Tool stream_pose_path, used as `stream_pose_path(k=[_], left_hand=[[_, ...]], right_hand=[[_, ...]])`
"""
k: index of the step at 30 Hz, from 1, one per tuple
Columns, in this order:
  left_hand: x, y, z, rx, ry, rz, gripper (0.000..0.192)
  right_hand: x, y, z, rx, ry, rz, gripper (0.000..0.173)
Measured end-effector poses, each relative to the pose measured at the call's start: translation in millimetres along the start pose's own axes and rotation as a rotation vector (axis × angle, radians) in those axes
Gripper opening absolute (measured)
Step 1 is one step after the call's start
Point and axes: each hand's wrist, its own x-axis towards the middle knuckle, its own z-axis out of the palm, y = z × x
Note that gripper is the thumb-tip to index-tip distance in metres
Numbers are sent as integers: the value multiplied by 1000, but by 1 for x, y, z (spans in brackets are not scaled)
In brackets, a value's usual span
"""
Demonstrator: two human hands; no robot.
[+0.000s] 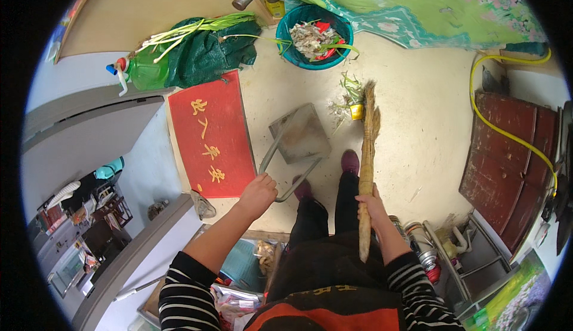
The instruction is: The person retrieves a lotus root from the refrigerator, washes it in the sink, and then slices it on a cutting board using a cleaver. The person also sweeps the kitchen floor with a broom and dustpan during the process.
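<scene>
My left hand (258,193) grips the bent tube handle of a metal dustpan (305,133), whose pan is on or just above the floor ahead of my feet. In my right hand (375,206) is a straw broom (367,161), held by its stick with the bristles pointing away from me. Beside the bristles lie green vegetable scraps (351,87) and a small yellow packet (357,112). Farther off, a teal waste bin (282,56) holds pale peelings, red scraps and green leaves.
A red doormat (208,138) bearing writing lies to the left. Beyond it, scallions (197,27) rest on a dark green woven sack (210,58) beside a green plastic jug (147,67). A yellow hose (506,129) hangs across a dark red cabinet (497,165) at right.
</scene>
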Motion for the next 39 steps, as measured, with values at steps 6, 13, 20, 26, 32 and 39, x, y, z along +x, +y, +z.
stream_pose_path(k=[6,13,20,26,32,39], left_hand=[[0,9,-4,-196,192,-243,32],[9,29,25,-882,260,-753,77],[46,29,1,-862,321,-673,54],[76,29,-9,-878,268,-572,40],[94,43,-19,-766,299,-574,44],[93,41,-14,-840,309,-564,46]], right_hand=[[-7,-89,-33,-573,203,-223,91],[73,-154,-76,-1158,237,-283,90],[15,-86,-122,-1315,130,-312,97],[28,-79,-133,-779,223,-321,91],[57,-8,-43,-598,93,-116,93],[-28,2,3,-895,-237,-57,93]])
